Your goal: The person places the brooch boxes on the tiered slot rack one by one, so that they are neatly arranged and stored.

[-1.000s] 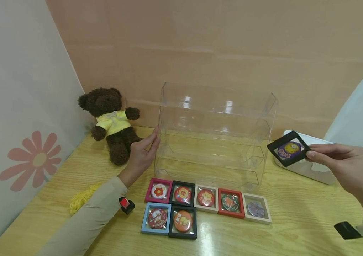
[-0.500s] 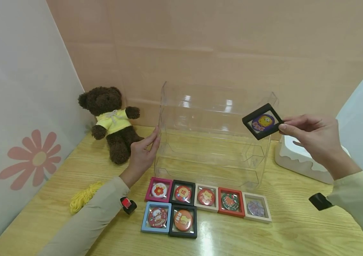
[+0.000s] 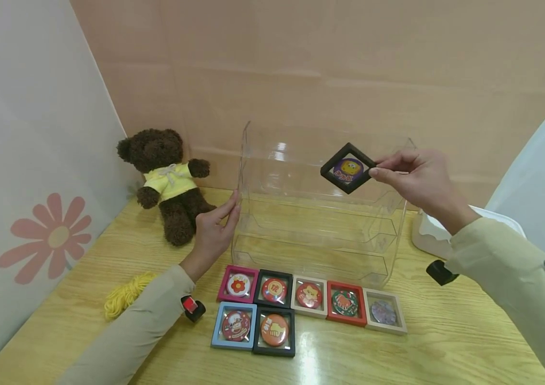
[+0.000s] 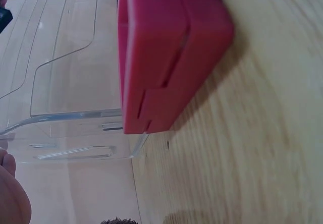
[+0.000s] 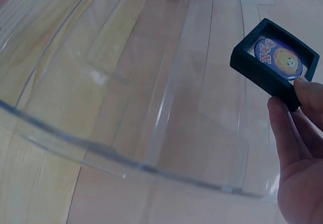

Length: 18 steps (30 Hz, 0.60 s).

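My right hand (image 3: 421, 174) pinches a black square display frame (image 3: 348, 168) by one corner, thumb in front. A purple round badge with a yellow face is inside it. The frame hangs tilted like a diamond in front of the upper part of a clear acrylic tiered display rack (image 3: 296, 216). With its fingers fairly straight, my left hand (image 3: 215, 227) touches the rack's left side. In the right wrist view the black frame (image 5: 265, 77) overlaps the rack's clear tiers. Close to the left wrist camera stands a pink frame (image 4: 161, 57) beside the rack.
In front of the rack lie two rows of badge frames, among them a red frame (image 3: 347, 303) and a light blue frame (image 3: 234, 326). A brown teddy bear (image 3: 169, 184) sits left, above yellow cord (image 3: 128, 295). A white container (image 3: 433, 232) stands behind my right forearm.
My right hand has carried the black frame left and up, from beside the white container to in front of the rack's upper tier. My left hand stays at the rack's side.
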Each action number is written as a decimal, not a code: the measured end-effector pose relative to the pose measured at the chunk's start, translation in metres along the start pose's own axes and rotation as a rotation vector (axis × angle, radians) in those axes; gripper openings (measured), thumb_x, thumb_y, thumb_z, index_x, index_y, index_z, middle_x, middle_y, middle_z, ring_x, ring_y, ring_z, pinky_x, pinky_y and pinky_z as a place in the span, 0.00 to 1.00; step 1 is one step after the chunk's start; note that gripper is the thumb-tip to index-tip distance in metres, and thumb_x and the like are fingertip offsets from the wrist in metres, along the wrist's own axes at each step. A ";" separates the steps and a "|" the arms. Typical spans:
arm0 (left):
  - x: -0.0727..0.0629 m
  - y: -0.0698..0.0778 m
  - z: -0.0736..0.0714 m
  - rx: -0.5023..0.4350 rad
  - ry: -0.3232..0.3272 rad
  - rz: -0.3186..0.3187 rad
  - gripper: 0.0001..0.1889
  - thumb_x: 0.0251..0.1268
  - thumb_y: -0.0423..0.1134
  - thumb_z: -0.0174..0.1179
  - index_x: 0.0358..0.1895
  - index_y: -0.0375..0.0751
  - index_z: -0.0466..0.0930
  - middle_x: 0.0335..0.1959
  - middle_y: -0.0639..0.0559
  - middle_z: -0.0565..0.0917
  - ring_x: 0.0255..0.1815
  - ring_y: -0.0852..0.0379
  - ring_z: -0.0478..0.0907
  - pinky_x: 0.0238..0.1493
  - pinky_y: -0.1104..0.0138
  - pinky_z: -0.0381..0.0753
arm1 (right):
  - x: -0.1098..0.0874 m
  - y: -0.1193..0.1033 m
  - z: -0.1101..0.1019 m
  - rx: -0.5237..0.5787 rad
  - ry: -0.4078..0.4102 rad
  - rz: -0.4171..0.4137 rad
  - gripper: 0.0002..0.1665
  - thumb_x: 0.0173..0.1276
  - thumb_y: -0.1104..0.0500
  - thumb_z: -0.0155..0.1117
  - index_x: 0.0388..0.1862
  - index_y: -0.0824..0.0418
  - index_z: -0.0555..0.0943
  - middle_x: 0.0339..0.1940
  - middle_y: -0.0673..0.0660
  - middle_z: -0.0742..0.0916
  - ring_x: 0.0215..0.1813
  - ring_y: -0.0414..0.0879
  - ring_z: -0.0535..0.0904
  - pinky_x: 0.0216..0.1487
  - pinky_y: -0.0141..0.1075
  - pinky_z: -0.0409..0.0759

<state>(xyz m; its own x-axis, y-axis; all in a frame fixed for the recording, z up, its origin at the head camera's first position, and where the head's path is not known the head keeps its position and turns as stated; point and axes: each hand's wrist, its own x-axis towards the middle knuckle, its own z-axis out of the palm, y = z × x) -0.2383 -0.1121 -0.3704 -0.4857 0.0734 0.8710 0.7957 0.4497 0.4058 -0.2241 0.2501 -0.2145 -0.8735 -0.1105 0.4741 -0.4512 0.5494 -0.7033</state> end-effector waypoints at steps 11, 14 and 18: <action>0.001 0.004 0.002 0.005 0.023 0.012 0.16 0.63 0.26 0.60 0.54 0.28 0.77 0.47 0.40 0.81 0.39 0.50 0.83 0.34 0.60 0.83 | 0.021 -0.011 0.029 -0.129 -0.084 -0.079 0.06 0.56 0.64 0.73 0.23 0.66 0.85 0.34 0.56 0.88 0.29 0.34 0.83 0.28 0.25 0.78; 0.001 0.005 0.003 0.006 0.031 0.014 0.16 0.62 0.25 0.60 0.54 0.27 0.77 0.46 0.40 0.81 0.39 0.50 0.83 0.34 0.60 0.83 | 0.023 -0.013 0.035 -0.194 -0.124 -0.091 0.06 0.57 0.64 0.73 0.23 0.64 0.86 0.36 0.58 0.87 0.32 0.41 0.85 0.28 0.24 0.77; 0.003 0.006 0.003 0.006 0.038 0.035 0.16 0.60 0.24 0.60 0.52 0.27 0.78 0.45 0.39 0.81 0.37 0.49 0.83 0.33 0.59 0.83 | 0.025 -0.014 0.042 -0.277 -0.173 -0.143 0.06 0.57 0.63 0.73 0.22 0.62 0.86 0.35 0.58 0.88 0.34 0.49 0.85 0.29 0.25 0.75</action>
<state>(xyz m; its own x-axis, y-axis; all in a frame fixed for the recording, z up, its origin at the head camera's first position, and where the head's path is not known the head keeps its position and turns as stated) -0.2356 -0.1067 -0.3657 -0.4439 0.0554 0.8944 0.8096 0.4527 0.3738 -0.2468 0.2053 -0.2151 -0.8341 -0.3278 0.4437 -0.5247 0.7196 -0.4548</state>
